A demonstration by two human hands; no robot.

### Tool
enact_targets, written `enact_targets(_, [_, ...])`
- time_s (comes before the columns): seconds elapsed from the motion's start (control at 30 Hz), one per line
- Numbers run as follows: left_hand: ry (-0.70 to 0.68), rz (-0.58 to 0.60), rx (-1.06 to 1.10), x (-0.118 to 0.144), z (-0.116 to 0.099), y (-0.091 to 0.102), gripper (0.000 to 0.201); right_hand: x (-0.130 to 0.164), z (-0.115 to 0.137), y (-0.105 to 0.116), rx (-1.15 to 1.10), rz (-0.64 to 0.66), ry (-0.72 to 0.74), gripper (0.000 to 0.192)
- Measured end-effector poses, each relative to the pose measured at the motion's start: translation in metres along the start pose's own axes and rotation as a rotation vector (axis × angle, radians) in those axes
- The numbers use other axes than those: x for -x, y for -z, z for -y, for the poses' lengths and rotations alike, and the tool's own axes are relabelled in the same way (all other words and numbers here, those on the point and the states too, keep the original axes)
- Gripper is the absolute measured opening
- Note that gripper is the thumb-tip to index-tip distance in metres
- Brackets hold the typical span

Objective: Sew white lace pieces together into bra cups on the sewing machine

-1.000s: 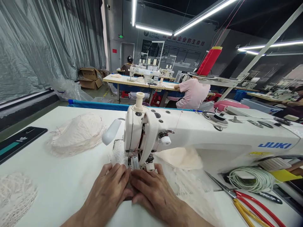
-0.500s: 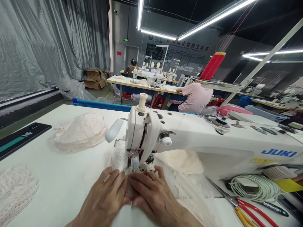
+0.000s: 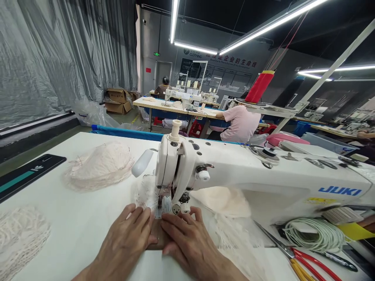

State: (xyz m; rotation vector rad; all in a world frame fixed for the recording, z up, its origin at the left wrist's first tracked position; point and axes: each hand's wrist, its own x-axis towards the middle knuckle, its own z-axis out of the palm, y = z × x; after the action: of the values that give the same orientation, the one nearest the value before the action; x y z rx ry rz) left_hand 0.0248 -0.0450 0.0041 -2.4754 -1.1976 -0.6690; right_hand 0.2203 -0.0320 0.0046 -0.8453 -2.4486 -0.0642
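Note:
At the front of a white JUKI sewing machine point(image 3: 228, 160), my left hand point(image 3: 129, 230) lies with its fingers stretched forward over the near edge of white lace point(image 3: 145, 192), left of the presser foot point(image 3: 159, 202). My right hand point(image 3: 186, 236) rests flat on the machine bed, fingertips by the foot and the thumb pointing inward. A bare brownish bed plate point(image 3: 157, 234) shows between the two hands. Beneath the machine arm lies cream fabric point(image 3: 225, 201), and fringed lace point(image 3: 231, 230) hangs from it beside my right hand. Whatever is under my fingers is hidden.
To the left are a heap of pale fabric pieces point(image 3: 102, 164), another lace piece point(image 3: 22, 238) and a dark flat box point(image 3: 32, 171). At right lie scissors point(image 3: 288, 249) and a coil of pale cord point(image 3: 315, 233). A co-worker in pink point(image 3: 241, 123) sits further back.
My left hand has shifted slightly left, its thumb parting from my right hand, so the bed plate shows between them. My right hand stays nearly in place. The view has tilted slightly.

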Motion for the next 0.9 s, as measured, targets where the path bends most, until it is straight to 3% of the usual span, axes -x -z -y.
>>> enact_targets(0.2, [0.070,0.024,0.085,-0.005,0.027,0.014,0.031,-0.002,-0.001,0.002,0.001,0.020,0.000,0.034])
enact_targets(0.37, [0.162,0.100,0.061,0.025,0.045,0.045,0.025,-0.008,0.000,0.012,0.009,0.025,0.060,0.035])
enact_targets(0.47, [0.160,0.203,0.117,0.054,0.034,0.075,0.017,-0.015,0.006,0.025,-0.022,0.036,0.166,0.038])
enact_targets(0.63, [0.117,0.163,0.191,0.085,0.013,0.106,0.027,-0.029,0.025,0.052,-0.119,0.089,0.350,0.040])
enact_targets(0.73, [0.049,0.170,0.097,0.106,-0.004,0.101,0.050,-0.025,0.051,0.059,-0.147,0.122,0.358,0.047])
enact_targets(0.8, [-0.005,0.154,-0.010,0.123,-0.020,0.090,0.042,-0.011,0.075,0.050,-0.128,0.172,0.330,0.053])
enact_targets(0.83, [-0.017,0.106,-0.049,0.131,-0.029,0.084,0.033,-0.002,0.088,0.041,-0.101,0.214,0.327,0.054])
enact_targets(0.9, [-0.009,-0.068,-0.075,0.144,-0.046,0.075,0.032,0.018,0.114,0.017,0.011,0.093,0.288,0.031])
